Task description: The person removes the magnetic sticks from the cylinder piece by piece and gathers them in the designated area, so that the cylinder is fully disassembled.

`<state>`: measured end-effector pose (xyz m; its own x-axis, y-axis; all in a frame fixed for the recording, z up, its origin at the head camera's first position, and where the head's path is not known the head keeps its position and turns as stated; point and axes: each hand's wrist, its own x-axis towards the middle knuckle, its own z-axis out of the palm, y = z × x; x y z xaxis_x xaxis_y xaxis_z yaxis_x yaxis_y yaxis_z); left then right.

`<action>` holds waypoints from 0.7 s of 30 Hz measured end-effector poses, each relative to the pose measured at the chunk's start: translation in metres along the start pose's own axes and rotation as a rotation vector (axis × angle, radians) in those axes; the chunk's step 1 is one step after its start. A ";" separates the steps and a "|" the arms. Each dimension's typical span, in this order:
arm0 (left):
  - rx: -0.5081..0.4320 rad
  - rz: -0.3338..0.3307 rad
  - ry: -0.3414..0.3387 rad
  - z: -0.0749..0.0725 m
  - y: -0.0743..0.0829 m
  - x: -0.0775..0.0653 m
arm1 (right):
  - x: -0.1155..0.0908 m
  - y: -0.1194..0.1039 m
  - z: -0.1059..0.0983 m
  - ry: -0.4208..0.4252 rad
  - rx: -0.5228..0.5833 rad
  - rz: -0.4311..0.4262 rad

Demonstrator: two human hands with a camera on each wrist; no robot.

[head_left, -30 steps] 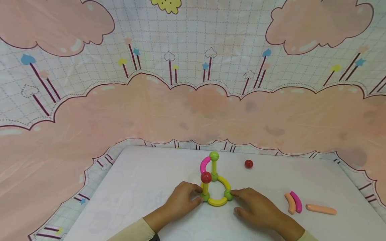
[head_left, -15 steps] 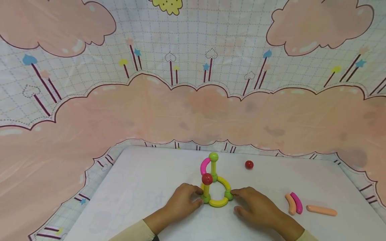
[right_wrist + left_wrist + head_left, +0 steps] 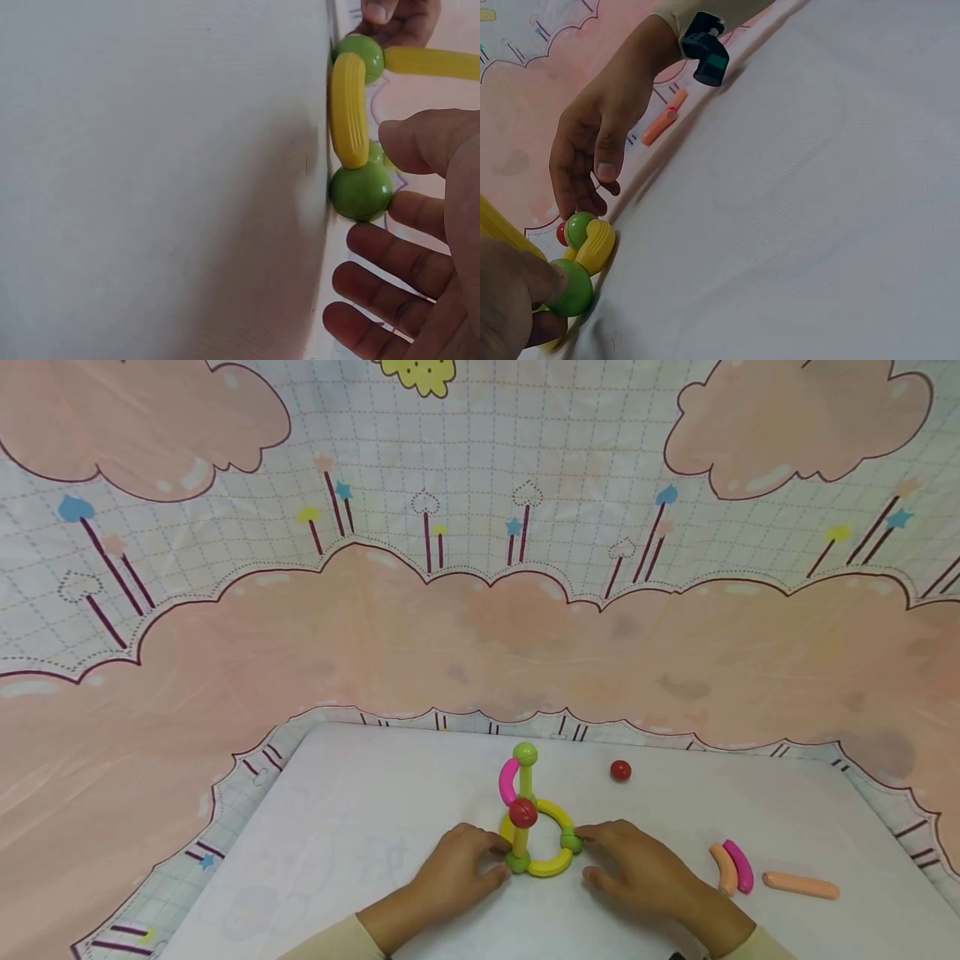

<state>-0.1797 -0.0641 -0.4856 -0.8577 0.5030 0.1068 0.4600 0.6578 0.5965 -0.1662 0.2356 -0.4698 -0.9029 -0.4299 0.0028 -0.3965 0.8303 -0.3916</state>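
Observation:
A magnetic-looking rod-and-ball toy stands on the table, its base a ring of yellow curved rods joined by green balls. One upright carries a red ball; another, behind it, carries a green ball with a pink curved rod hanging from it. My left hand pinches the front-left green ball between thumb and finger. With loosely extended fingers, my right hand touches the right green ball by the index fingertip; its thumb stays apart from the ball.
A loose red ball lies behind the toy on the right. Farther right are an orange curved rod, a pink curved rod and a straight orange rod. A patterned cloth hangs beyond the white table.
The toy has turned slightly: its red-topped upright shifted right and nearer, while the green-topped one moved a little left. My left hand has followed to the right; the right hand barely moved.

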 end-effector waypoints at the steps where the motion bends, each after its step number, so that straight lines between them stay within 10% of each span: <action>1: -0.001 0.001 0.000 0.000 0.001 -0.001 | 0.001 0.000 0.000 -0.003 0.003 0.005; 21: -0.014 0.050 -0.014 0.003 0.013 -0.005 | 0.012 0.002 -0.003 -0.023 0.021 0.047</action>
<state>-0.1685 -0.0568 -0.4807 -0.8306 0.5426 0.1254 0.4985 0.6239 0.6018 -0.1785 0.2337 -0.4676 -0.9163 -0.3989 -0.0373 -0.3499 0.8422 -0.4103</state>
